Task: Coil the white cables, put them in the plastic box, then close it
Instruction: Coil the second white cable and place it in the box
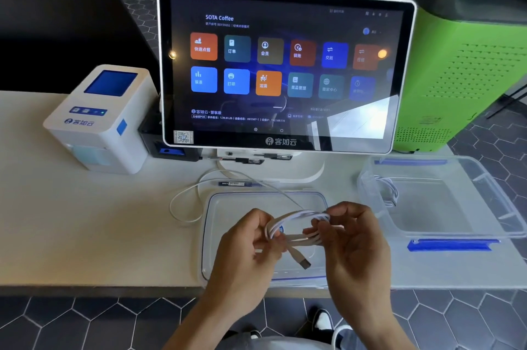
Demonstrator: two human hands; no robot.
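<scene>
White cable (296, 219) half-coiled between both hands, low centre of the frame.

I see the left hand (245, 249) pinching one end of the loops and the right hand (349, 238) gripping the other, above the box lid (228, 207); the USB plug (304, 262) hangs below, and the loose tail runs up-left across the table (85, 221). At right, the plastic box (456, 207) stands open with another coiled cable (386, 188) inside. Behind stand the touchscreen (285, 70) and receipt printer (99, 118).
</scene>
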